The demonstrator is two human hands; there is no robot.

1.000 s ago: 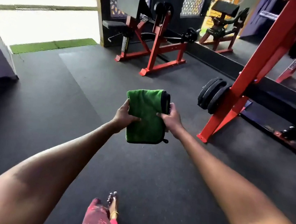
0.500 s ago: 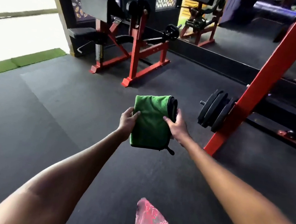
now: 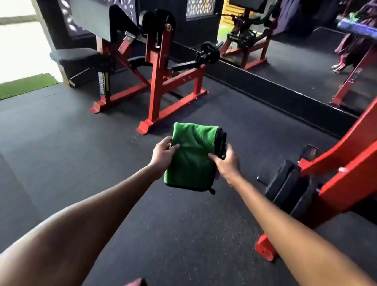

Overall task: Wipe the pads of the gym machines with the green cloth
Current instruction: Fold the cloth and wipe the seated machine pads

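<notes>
Both hands (image 3: 164, 152) (image 3: 226, 162) hold green cloth (image 3: 191, 160) above dark rubber floor (image 3: 38, 147).

Two bare arms reach out over a dark floor (image 3: 38, 147). The left hand (image 3: 163, 150) holds the left edge of a folded green cloth (image 3: 191, 157), with its thumb on top. The right hand (image 3: 226, 161) holds the right edge, where a black trim shows. The cloth is up in the air, not touching the floor.

Far on the left stands a red machine (image 3: 157, 78) with a big black arm pad (image 3: 91, 16) and a small black seat pad (image 3: 76, 57). On the right is a red slanted frame (image 3: 360, 160) with black weight plates (image 3: 287, 184) beside it. A mirror (image 3: 302, 57) runs along the far wall. Green grass mat (image 3: 10, 88) lies at the far left.
</notes>
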